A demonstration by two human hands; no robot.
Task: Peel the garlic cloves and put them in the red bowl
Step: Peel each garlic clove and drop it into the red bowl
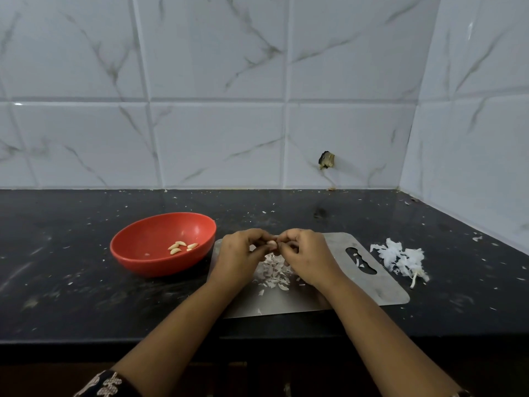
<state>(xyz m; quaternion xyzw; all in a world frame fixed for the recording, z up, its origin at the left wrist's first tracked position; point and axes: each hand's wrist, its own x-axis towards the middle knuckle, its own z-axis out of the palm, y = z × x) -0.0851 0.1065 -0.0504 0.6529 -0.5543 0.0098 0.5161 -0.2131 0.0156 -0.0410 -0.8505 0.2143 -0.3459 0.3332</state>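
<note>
A red bowl point(148, 253) sits on the black counter at the left, with several peeled garlic cloves point(180, 247) lying in it. Over the steel cutting board point(357, 285) my left hand point(240, 253) and my right hand point(307, 255) meet, fingertips curled. Together they pinch one pale garlic clove point(271, 242) between them. A heap of pinkish-white garlic skins point(273, 270) lies on the board under the hands.
A pile of white papery garlic husk with a stem point(400, 257) lies on the counter to the right of the board. Skin flakes are scattered over the black counter point(86, 296). Tiled walls stand behind and at the right.
</note>
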